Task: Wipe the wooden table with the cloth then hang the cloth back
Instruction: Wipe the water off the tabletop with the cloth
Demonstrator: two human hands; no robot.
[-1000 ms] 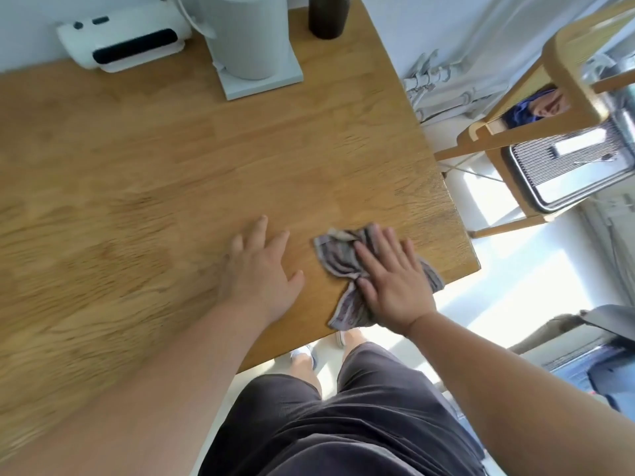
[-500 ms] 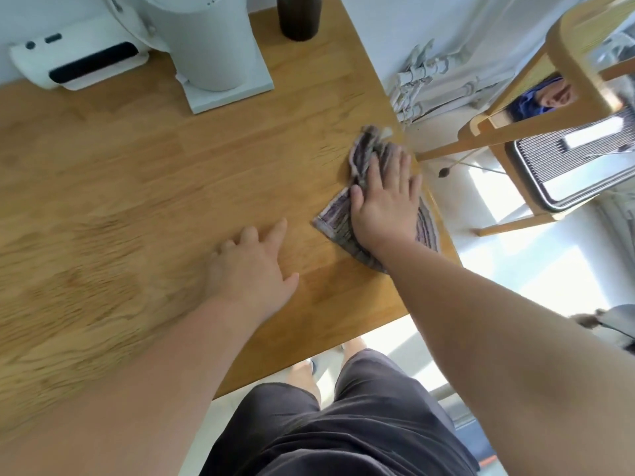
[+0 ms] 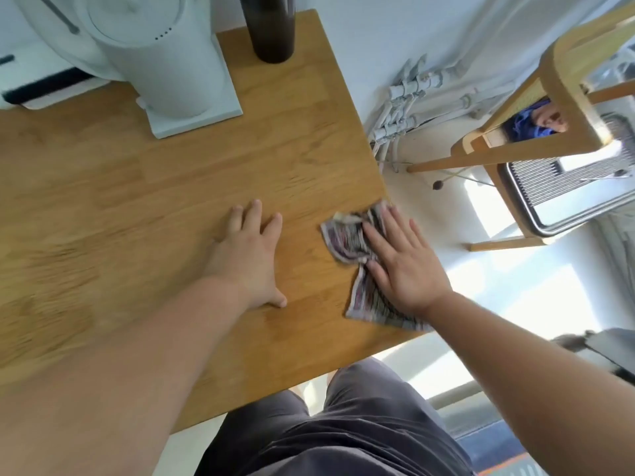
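A crumpled striped grey cloth (image 3: 347,240) lies on the wooden table (image 3: 171,201) close to its right edge. My right hand (image 3: 402,262) lies flat on the cloth with fingers spread, pressing it down; part of the cloth is hidden under the palm. My left hand (image 3: 249,255) rests flat on the bare wood to the left of the cloth, fingers apart, holding nothing.
A white appliance on a square base (image 3: 165,63) and a dark bottle (image 3: 271,29) stand at the table's far edge, with a white device (image 3: 44,87) at far left. A wooden chair (image 3: 549,132) and wall pipes (image 3: 405,108) are to the right of the table.
My right hand slid the cloth away from the near corner along the right edge, then pulled it back toward me. My left hand has stayed planted on the wood.
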